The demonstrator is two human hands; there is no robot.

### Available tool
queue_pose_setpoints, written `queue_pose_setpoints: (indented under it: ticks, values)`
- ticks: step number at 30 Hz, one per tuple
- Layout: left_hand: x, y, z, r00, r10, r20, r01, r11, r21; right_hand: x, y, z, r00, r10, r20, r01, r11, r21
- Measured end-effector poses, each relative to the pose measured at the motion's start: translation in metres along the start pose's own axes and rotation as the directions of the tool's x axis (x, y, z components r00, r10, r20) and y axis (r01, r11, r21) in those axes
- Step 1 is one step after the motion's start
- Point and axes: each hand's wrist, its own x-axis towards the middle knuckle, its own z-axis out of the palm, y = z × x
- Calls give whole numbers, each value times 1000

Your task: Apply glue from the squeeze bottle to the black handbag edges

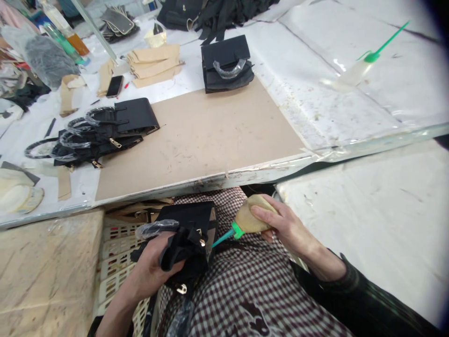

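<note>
Presently, left hand (153, 263) clamps black bag (191, 214); right hand (289, 227) grips bottle (249, 218) at bag's two o'clock.
Oversqueezing could stain black bag.

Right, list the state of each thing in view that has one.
Left hand: closed on the black bag.
Right hand: wrapped round the squeeze bottle.
Squeeze bottle: tilted, nozzle down towards the bag.
Black bag: held, handle plastic-wrapped.
Table bag: set down, unheld.
Left-side bags: overlapping, handles plastic-wrapped.
Second bottle: set down, green nozzle fitted.
Phone: lying flat, screen dark.
Tan pieces: stacked.
</note>
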Motion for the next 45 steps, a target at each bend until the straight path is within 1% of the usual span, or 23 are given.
queue_pose_setpoints:
  ticks: [4, 7, 9, 12, 15, 20, 22, 26, 28, 32, 36, 41, 45]
  values:
    - [-6, -6, 0, 997, -71, -6, 71, 997, 14, -5, -1, 7, 999, -26, 36, 24, 999, 39]
    - [-7, -6, 0, 991, -133, 28, 133, 991, -2, -9, -2, 13, 998, -6, 60, 5, 1000, 24]
    - [-7, -6, 0, 988, -146, 40, 147, 989, -16, -11, -2, 16, 997, 4, 76, -4, 1000, 7]
    - [-6, -7, -1, 992, -125, 28, 126, 992, -17, -12, -3, 16, 994, 16, 105, -17, 1000, 7]
    - [-6, -7, -1, 995, -94, 29, 94, 996, 11, -10, -3, 11, 993, 19, 119, -17, 1000, -20]
    - [-3, -4, 0, 999, -29, 25, 29, 999, 19, -2, -4, 2, 999, 7, 53, 0, 991, -133]
    - [-2, -3, 0, 1000, -13, 14, 13, 1000, 15, 1, -4, 2, 999, 14, 34, -10, 992, -123]
    - [-1, -4, 0, 1000, -11, -4, 11, 1000, 23, 2, -5, 5, 1000, 16, 16, -15, 999, -33]
    - [-1, -3, 0, 1000, -6, -3, 6, 1000, 21, 1, -5, 7, 1000, 6, 29, -5, 999, -51]
    - [1, 1, 0, 1000, 21, 7, -21, 1000, -9, -2, -5, 9, 995, 8, 98, 7, 989, -150]
    - [2, 4, 1, 1000, 21, 22, -20, 999, -27, -1, -2, 5, 999, 14, 40, -4, 970, -244]
    - [2, 3, 3, 1000, 17, 11, -17, 1000, -8, 6, 7, 1, 999, -2, -32, -9, 936, -351]
    - [3, 4, 3, 1000, 28, 5, -28, 1000, -5, 12, 15, 0, 997, -27, -66, -1, 917, -399]
